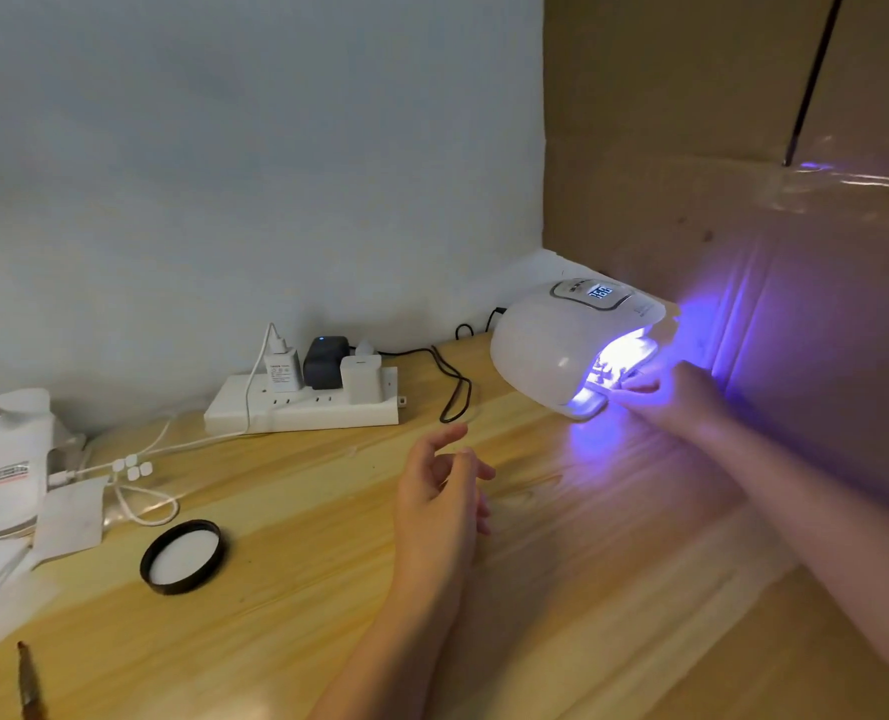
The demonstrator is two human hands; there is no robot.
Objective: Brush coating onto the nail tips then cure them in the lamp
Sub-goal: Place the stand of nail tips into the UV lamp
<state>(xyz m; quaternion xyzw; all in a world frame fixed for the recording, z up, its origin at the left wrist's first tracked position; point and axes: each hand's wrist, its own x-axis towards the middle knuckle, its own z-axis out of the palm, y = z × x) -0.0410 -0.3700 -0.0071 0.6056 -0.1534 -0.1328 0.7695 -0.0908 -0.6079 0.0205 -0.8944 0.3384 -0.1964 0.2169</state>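
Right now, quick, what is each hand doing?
Left hand: open, holding nothing, above the table.
Right hand: at the lamp mouth; grip cannot be told.

One curing lamp (pixel 562 345) glows at two o'clock. One power strip (pixel 302 407) at eleven carries three plugged adapters — two white, one black. One black-rimmed lid (pixel 181 557) lies at eight, one white bottle (pixel 8 459) at nine. Two hands — left hand (pixel 442 491), right hand (pixel 676 392).

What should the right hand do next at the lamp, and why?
Probably ease the right hand back out: the lamp is lit, its display running, and small nail tips seem to sit inside its mouth. Whether its fingers pinch anything is unclear. The left hand hovers free.
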